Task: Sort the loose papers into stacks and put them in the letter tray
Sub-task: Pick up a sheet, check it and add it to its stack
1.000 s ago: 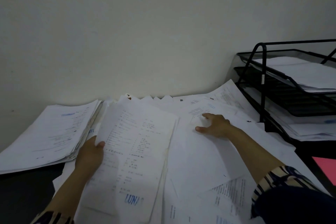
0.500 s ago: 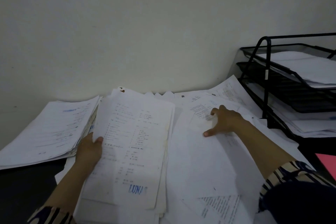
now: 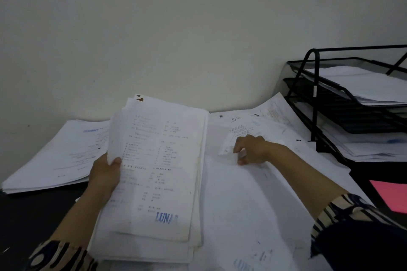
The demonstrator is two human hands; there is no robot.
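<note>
Left hand (image 3: 105, 174) grips the sheaf of papers (image 3: 158, 171) by its left edge, thumb on top. Right hand (image 3: 251, 149) pinches a loose sheet (image 3: 231, 145) just right of the sheaf; letter tray (image 3: 330, 99) lies further right, nearer that hand.

Loose papers (image 3: 253, 193) covered the desk's middle and right. The letter tray (image 3: 315, 94) blocked the right edge, a side stack (image 3: 59, 156) the left; dark desk (image 3: 33, 215) lay bare at near left.

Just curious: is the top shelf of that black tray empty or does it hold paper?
It holds paper: white sheets lie in the letter tray's top tier.
</note>
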